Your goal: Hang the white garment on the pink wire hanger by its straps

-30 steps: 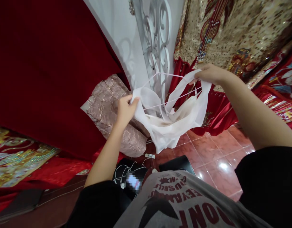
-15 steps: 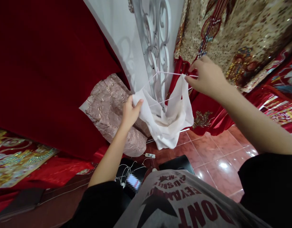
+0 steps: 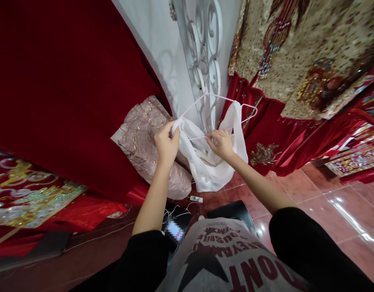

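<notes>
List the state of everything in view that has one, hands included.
Left hand: closed on the white garment's edge.
Right hand: fingertips at the hanger's lower bar; grip unclear.
White garment: neck open, partly on the hanger.
Hanger: upright, its right-hand end bare.
Phone: screen lit, content blurred out.
Pink textured fabric: hanging, creased.

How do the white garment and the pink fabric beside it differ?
The white garment looks plain and smooth; the pink fabric is crinkled, with shiny streaks. The white garment is draped over a hanger and pinched by the left hand; the pink fabric sits behind that arm. Both are pale cloth.
</notes>
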Motion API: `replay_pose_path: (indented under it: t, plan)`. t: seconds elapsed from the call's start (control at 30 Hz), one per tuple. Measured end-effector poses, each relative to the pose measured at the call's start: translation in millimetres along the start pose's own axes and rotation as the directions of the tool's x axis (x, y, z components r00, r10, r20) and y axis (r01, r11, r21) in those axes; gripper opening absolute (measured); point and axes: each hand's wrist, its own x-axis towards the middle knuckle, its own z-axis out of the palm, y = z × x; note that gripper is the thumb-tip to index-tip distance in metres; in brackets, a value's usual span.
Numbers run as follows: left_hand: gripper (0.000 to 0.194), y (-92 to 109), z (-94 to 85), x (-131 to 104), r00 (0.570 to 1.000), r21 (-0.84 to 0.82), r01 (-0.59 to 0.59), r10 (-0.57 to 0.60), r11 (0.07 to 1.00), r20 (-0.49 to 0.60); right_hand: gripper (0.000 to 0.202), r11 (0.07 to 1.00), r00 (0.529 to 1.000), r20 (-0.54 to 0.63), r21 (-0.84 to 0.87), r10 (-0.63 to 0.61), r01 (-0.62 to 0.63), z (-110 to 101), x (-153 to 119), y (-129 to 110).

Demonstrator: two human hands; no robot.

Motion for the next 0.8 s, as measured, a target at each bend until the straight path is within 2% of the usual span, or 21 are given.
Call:
replay_pose_path:
  t: [0.1, 0.2, 0.27, 0.3, 0.37, 0.43, 0.5, 0.53, 0.6, 0.67, 0.73, 0.77, 0.8]
  plan:
    - [0.030, -6.1, 2.7, -6.2, 0.995, -0.054, 0.036, -0.041, 0.998, -0.090, 0.022, 0.999, 1.000, -0.021, 0.037, 0.012, -0.011, -2.6, -6.2, -5.6]
    - [0.025, -16.9, -2.8, -5.1, 0.978, -0.090, 0.067, -0.083, 0.994, -0.191, 0.019, 0.998, 1.000, 0.002, 0.055, 0.016, -0.016, -7.1, -6.8, -5.3]
    - [0.018, -30.0, -9.8, -2.8, 0.953, -0.163, 0.129, -0.167, 0.978, -0.252, 0.018, 0.998, 1.000, -0.004, 0.057, 0.019, -0.019, -8.1, -6.5, -4.5]
    - [0.015, -38.4, -13.2, -2.7, 0.932, -0.227, 0.188, -0.247, 0.956, -0.267, 0.017, 0.998, 1.000, -0.012, 0.059, 0.022, -0.021, -7.9, -6.6, -4.4]
    - [0.015, -57.5, -18.4, -7.6, 0.856, -0.380, 0.341, -0.451, 0.860, -0.252, 0.017, 0.998, 0.999, -0.023, 0.065, 0.030, -0.028, -6.6, -7.5, -5.3]
    - [0.019, -75.3, -20.1, -22.8, 0.745, -0.502, 0.480, -0.636, 0.720, -0.201, 0.018, 0.996, 0.999, -0.024, 0.075, 0.042, -0.040, -4.5, -8.9, -7.1]
    - [0.023, -87.5, -16.8, -49.3, 0.654, -0.544, 0.572, -0.741, 0.614, -0.150, 0.019, 0.995, 0.998, -0.025, 0.087, 0.054, -0.051, -2.3, -9.9, -9.1]
    - [0.025, -90.8, -13.1, -65.6, 0.630, -0.515, 0.629, -0.770, 0.583, -0.102, 0.019, 0.994, 0.998, -0.028, 0.093, 0.057, -0.054, -1.2, -10.2, -9.7]
    - [0.028, -92.0, -2.3, -99.8, 0.622, -0.473, 0.682, -0.783, 0.557, -0.026, 0.019, 0.994, 0.997, -0.041, 0.099, 0.059, -0.055, 0.5, -9.9, -10.2]
    - [0.032, -88.1, 10.5, -127.7, 0.635, -0.419, 0.718, -0.769, 0.556, 0.069, 0.020, 0.994, 0.997, -0.052, 0.097, 0.059, -0.054, 1.5, -9.1, -9.6]
    - [0.042, -81.4, 21.9, -141.2, 0.641, -0.356, 0.741, -0.758, 0.569, 0.122, 0.020, 0.995, 0.997, -0.055, 0.088, 0.059, -0.054, 1.7, -8.7, -8.7]
    - [0.049, -77.5, 26.4, -141.3, 0.661, -0.337, 0.729, -0.741, 0.596, 0.119, 0.020, 0.995, 0.997, -0.051, 0.081, 0.060, -0.056, 1.7, -8.7, -8.5]
    - [0.056, -73.2, 30.3, -137.3, 0.698, -0.341, 0.694, -0.708, 0.635, 0.102, 0.020, 0.996, 0.997, -0.043, 0.075, 0.061, -0.057, 1.5, -8.8, -8.7]
